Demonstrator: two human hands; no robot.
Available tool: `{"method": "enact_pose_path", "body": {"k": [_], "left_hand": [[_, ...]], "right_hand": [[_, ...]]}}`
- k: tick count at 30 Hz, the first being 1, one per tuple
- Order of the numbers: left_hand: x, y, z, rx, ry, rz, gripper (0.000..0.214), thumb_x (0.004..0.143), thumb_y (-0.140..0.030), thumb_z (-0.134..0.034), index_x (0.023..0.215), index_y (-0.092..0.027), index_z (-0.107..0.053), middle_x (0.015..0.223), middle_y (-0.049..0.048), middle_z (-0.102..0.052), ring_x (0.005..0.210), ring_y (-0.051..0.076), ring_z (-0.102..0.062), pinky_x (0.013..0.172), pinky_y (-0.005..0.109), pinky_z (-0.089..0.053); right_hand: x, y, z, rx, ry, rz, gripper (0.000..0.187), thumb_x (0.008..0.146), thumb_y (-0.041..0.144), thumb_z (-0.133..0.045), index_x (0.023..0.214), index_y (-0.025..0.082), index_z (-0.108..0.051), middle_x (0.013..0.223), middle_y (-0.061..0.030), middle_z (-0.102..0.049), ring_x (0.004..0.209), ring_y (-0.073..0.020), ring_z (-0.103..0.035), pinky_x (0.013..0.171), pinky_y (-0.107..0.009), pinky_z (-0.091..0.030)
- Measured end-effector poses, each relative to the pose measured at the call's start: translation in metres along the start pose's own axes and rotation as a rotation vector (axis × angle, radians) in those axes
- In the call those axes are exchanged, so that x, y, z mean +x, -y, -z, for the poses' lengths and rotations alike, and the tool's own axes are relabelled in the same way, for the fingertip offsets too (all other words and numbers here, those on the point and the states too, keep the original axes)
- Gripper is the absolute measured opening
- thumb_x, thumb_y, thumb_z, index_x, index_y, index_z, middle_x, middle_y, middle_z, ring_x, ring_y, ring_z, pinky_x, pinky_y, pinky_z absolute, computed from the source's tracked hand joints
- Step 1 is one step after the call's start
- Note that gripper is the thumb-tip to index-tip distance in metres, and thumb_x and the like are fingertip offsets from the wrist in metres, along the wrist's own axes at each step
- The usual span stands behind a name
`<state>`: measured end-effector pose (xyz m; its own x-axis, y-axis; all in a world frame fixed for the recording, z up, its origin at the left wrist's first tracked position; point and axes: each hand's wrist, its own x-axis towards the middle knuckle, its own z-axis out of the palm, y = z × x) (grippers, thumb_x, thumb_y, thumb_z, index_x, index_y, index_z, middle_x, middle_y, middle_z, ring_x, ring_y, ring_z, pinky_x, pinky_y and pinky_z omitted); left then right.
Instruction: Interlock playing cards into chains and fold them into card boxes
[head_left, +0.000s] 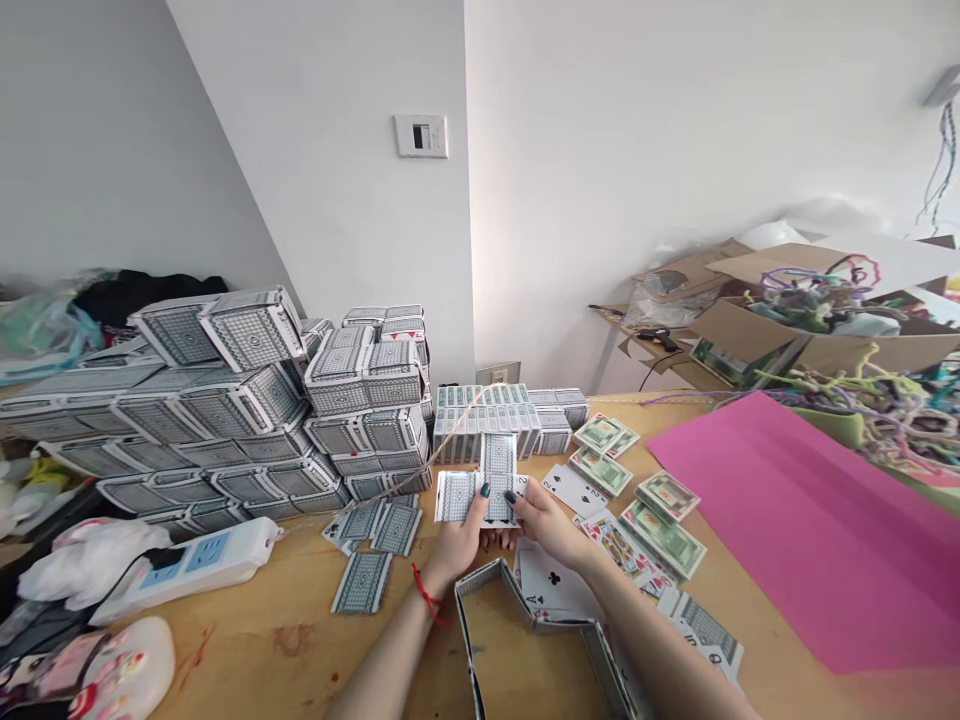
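Note:
My left hand (459, 540) and my right hand (541, 522) meet over the wooden table (262, 650), both pinching a small cluster of patterned-back playing cards (487, 480). One card stands upright above the others. My left wrist wears a red string. Just below my hands stands a low wall of cards on edge (495, 578), enclosing a bare patch of table. Face-up cards, an ace of clubs (551, 585) among them, lie beside it under my right forearm.
A big heap of boxed card decks (247, 410) fills the left. A row of decks (502, 415) stands behind my hands. Green-backed decks (660, 520) and loose cards lie right, beside a pink sheet (795, 510). A white power strip (195, 560) lies left. Cardboard boxes (795, 330) stand at back right.

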<state>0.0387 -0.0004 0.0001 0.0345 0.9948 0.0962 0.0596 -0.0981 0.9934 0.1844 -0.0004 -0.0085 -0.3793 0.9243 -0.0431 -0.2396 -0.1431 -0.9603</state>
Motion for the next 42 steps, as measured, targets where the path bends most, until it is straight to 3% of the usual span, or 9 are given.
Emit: {"method": "enact_pose_path", "body": {"k": [4,10,20,28,32,35,42], "left_hand": [[-0.001,0.009,0.004,-0.016,0.162,0.119,0.043,0.079,-0.053,-0.044,0.050,-0.022,-0.051,0.047,-0.0003,-0.051,0.046,0.015,-0.050,0.048,0.027,-0.042],[0.000,0.022,0.009,0.044,0.042,0.083,0.046,0.083,-0.055,-0.033,0.057,-0.022,-0.052,0.055,0.0034,-0.055,0.054,0.017,-0.052,0.058,0.030,-0.044],[-0.003,-0.002,0.002,0.036,0.108,0.068,0.051,0.079,-0.064,-0.029,0.051,-0.023,-0.042,0.044,-0.0007,-0.045,0.044,0.014,-0.044,0.048,0.027,-0.039],[-0.002,0.001,0.002,0.096,0.143,0.081,0.044,0.082,-0.055,-0.031,0.058,-0.021,-0.046,0.051,-0.0016,-0.049,0.048,0.013,-0.047,0.051,0.025,-0.041],[0.001,0.009,0.002,0.245,0.137,0.002,0.035,0.081,-0.048,-0.039,0.062,-0.021,-0.052,0.053,-0.0003,-0.054,0.051,0.015,-0.052,0.052,0.025,-0.042],[0.003,0.017,0.003,0.425,0.086,-0.148,0.032,0.083,-0.039,-0.038,0.065,-0.020,-0.055,0.056,0.0025,-0.058,0.054,0.016,-0.056,0.054,0.025,-0.042],[0.003,0.022,0.005,0.604,0.087,-0.285,0.031,0.086,-0.031,-0.036,0.064,-0.018,-0.053,0.053,0.0037,-0.057,0.050,0.016,-0.056,0.052,0.025,-0.039]], "right_hand": [[0.000,0.000,-0.001,0.004,0.026,-0.009,0.038,0.075,0.057,-0.052,0.080,0.023,-0.035,0.062,0.0050,-0.055,0.047,-0.0106,-0.053,0.047,-0.025,-0.043],[0.002,-0.009,0.003,-0.025,0.003,-0.016,0.039,0.076,0.058,-0.051,0.082,0.023,-0.034,0.060,0.0061,-0.052,0.046,-0.0111,-0.052,0.048,-0.026,-0.044],[0.001,-0.011,0.008,-0.092,-0.005,0.009,0.036,0.079,0.055,-0.048,0.079,0.023,-0.033,0.058,0.0059,-0.050,0.047,-0.0098,-0.049,0.046,-0.023,-0.040],[0.000,-0.008,0.007,-0.098,-0.012,-0.009,0.033,0.080,0.054,-0.048,0.080,0.023,-0.035,0.057,0.0062,-0.052,0.045,-0.0104,-0.050,0.044,-0.024,-0.040],[0.005,-0.007,0.015,-0.120,-0.104,-0.057,0.033,0.072,0.050,-0.058,0.077,0.022,-0.042,0.059,0.0039,-0.057,0.050,-0.0140,-0.056,0.050,-0.029,-0.047],[0.008,-0.004,0.022,-0.133,-0.184,-0.064,0.030,0.065,0.044,-0.065,0.067,0.019,-0.050,0.060,0.0013,-0.060,0.055,-0.0158,-0.058,0.056,-0.031,-0.049],[0.006,0.001,0.019,-0.172,-0.130,-0.004,0.017,0.072,0.035,-0.055,0.065,0.019,-0.055,0.066,-0.0006,-0.062,0.066,-0.0188,-0.060,0.059,-0.029,-0.048]]}}
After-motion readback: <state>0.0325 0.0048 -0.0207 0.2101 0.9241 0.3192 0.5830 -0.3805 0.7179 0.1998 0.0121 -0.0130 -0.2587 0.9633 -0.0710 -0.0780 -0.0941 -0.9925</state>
